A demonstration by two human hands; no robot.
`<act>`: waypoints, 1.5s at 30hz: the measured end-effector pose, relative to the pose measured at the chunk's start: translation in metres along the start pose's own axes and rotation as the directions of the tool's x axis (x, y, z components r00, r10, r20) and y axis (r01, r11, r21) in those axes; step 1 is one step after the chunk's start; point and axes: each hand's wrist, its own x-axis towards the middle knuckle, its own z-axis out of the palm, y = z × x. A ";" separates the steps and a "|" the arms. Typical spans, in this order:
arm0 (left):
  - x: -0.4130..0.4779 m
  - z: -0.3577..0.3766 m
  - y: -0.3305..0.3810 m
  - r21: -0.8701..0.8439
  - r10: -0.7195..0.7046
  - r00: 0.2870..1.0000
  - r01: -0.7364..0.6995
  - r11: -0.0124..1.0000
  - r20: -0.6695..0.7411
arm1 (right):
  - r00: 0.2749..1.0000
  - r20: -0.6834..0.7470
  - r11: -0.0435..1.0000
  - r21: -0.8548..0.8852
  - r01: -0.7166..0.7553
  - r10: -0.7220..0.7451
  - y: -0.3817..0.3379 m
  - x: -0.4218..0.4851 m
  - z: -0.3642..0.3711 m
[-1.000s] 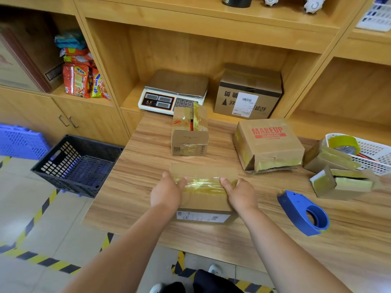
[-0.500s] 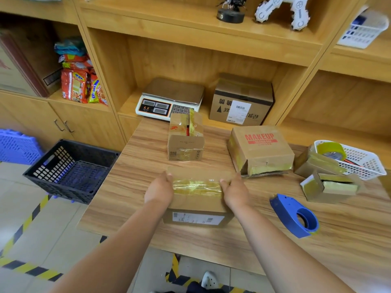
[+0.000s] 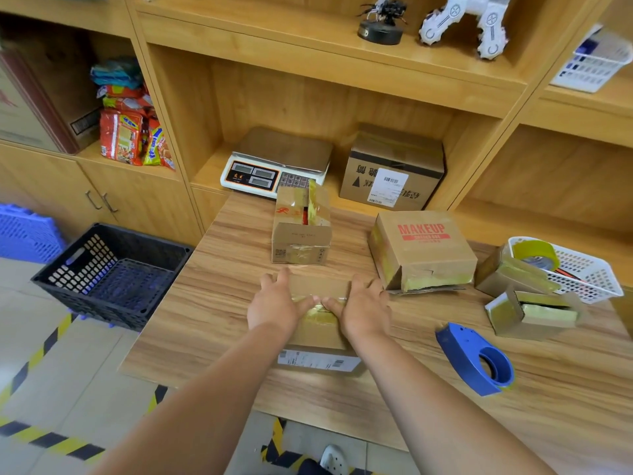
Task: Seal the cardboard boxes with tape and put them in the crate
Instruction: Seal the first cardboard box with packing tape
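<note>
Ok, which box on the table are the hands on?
The flat box at the near edge, white label on its front: the left hand and right hand press its taped top; the MAKEUP box and others sit untouched.

Cardboard boxes [image 3: 424, 248]: five on the table [image 3: 205, 303], one on the shelf [image 3: 212, 173] behind. Black crate [image 3: 113, 269]: one. Blue crate [image 3: 24, 231]: one. White baskets [image 3: 582, 279]: two. Scale [image 3: 274, 162]: one. Blue tape dispenser [image 3: 472, 358]: one. Tape roll [image 3: 534, 253]: one. Figures [image 3: 380, 18] up top: two.
</note>
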 end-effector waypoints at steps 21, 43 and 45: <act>0.028 -0.016 -0.037 -0.205 0.210 0.940 -0.157 0.966 0.269 | 0.981 0.047 0.942 0.289 0.168 -0.189 0.037 0.017 0.000; 0.010 -0.020 -0.059 -0.539 0.169 0.817 0.194 0.819 0.551 | 0.841 0.358 0.642 0.767 -0.017 -0.405 0.093 0.015 -0.014; 0.013 -0.018 -0.059 -0.535 0.136 0.818 0.230 0.813 0.558 | 0.875 0.311 0.636 0.772 -0.005 -0.372 0.088 0.016 -0.013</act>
